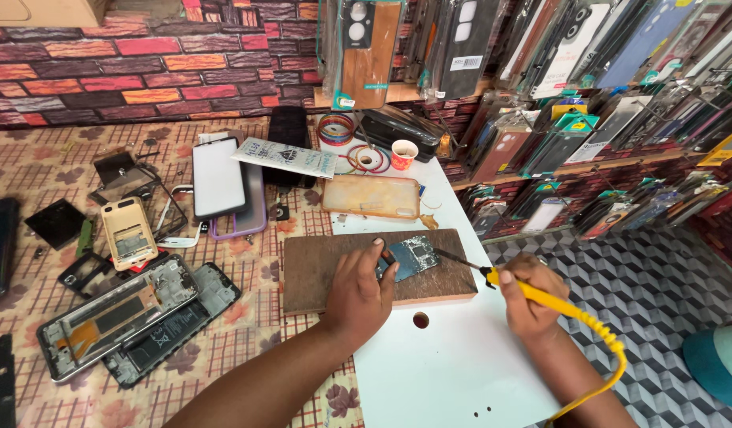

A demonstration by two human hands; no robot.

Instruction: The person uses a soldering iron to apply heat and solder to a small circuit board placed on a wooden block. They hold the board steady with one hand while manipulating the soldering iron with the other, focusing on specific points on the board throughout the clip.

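The left hand (pixel 359 292) is reaching in from below, palm down, its fingers spread and pressing on the edge of a small circuit board (pixel 413 255) lying on a wooden block (pixel 326 265). The right hand (pixel 531 295) is curling shut around a yellow soldering iron (pixel 515 287), angling its tip onto the board.

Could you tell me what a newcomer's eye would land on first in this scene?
Probably the yellow soldering iron in the right hand, its tip on the circuit board that the left hand steadies on a wooden block at centre. Opened phones lie at left.
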